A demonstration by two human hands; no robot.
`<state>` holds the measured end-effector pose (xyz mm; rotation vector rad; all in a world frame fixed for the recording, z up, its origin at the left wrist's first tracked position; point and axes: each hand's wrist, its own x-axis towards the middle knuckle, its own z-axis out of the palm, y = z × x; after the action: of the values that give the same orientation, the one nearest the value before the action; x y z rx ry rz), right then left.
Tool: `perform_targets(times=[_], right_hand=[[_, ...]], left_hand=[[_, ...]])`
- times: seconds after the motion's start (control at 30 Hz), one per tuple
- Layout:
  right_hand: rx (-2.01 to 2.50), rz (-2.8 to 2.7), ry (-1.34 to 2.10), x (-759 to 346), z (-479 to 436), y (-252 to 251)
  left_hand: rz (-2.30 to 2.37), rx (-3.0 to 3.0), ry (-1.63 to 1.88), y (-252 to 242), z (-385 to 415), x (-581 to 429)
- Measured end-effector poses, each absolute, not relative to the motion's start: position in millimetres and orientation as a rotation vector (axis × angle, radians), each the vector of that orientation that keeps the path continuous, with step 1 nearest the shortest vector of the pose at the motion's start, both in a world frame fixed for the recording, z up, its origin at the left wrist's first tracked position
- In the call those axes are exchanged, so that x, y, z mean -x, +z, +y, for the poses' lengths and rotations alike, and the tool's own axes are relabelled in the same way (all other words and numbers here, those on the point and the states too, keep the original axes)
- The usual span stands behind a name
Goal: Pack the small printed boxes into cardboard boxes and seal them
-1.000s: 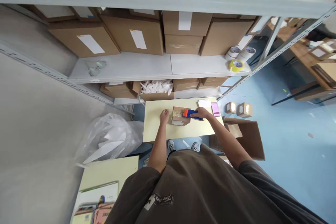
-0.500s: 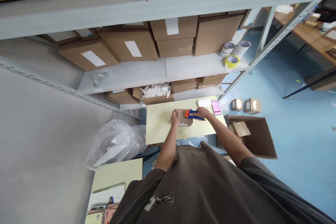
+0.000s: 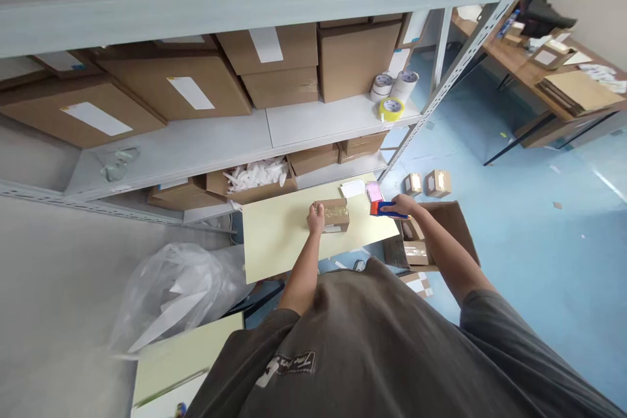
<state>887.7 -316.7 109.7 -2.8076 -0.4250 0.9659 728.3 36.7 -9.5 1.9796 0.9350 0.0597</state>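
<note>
A small cardboard box (image 3: 337,214) sits on the pale yellow table (image 3: 269,235), with shiny clear tape across its top. My left hand (image 3: 316,217) grips the box at its left end, thumb on top. Away to the right, my right hand (image 3: 404,205) is closed round a blue and orange tape dispenser (image 3: 386,209), held apart from the box over the table's right end. Just behind the dispenser lie a pink-screened phone (image 3: 373,191) and some white paper slips (image 3: 353,189).
A large open carton (image 3: 458,225) with small boxes in it stands right of the table. Two small boxes (image 3: 437,183) are on the blue floor. Metal shelving (image 3: 215,137) with cartons and tape rolls (image 3: 391,109) rises ahead. A clear plastic bag (image 3: 181,287) lies at left.
My right hand has drawn the tape dispenser off the box, away to the right. My left hand still grips the box. The view has turned to the right.
</note>
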Motion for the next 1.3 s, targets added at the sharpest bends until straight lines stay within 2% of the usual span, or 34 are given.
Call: perform_targets(times=[0.2,0.4,0.57,0.7,0.97,1.1,1.3], right_hand=[[2.655,-0.547,0.984,-845.8,-223.8,80.3],[2.594,-0.583,1.032,-790.4,-107.7,56.3],[2.658,-0.607,1.073,-780.1,-52.4,60.8],[2.717,-0.588,1.104,-786.7,-41.2,68.8],[2.745,-0.558,1.103,-816.2,-104.3,80.6],[2.797,-0.631,1.052,-853.9,-187.9,92.9],[2.889,-0.467,1.087,-894.7,-323.6,98.9]], left_hand=[[0.884,-1.828,0.065,-26.2,112.4,-692.4],[1.093,-1.869,0.026,-28.4,190.1,-638.0],[0.944,-1.866,0.01,-28.4,184.7,-628.3],[1.032,-1.836,-0.019,-34.7,157.9,-638.6],[0.972,-1.894,-0.086,-47.6,81.8,-667.1],[0.91,-1.964,-0.096,-52.6,51.3,-678.0],[0.895,-1.991,-0.13,-56.5,52.4,-683.8]])
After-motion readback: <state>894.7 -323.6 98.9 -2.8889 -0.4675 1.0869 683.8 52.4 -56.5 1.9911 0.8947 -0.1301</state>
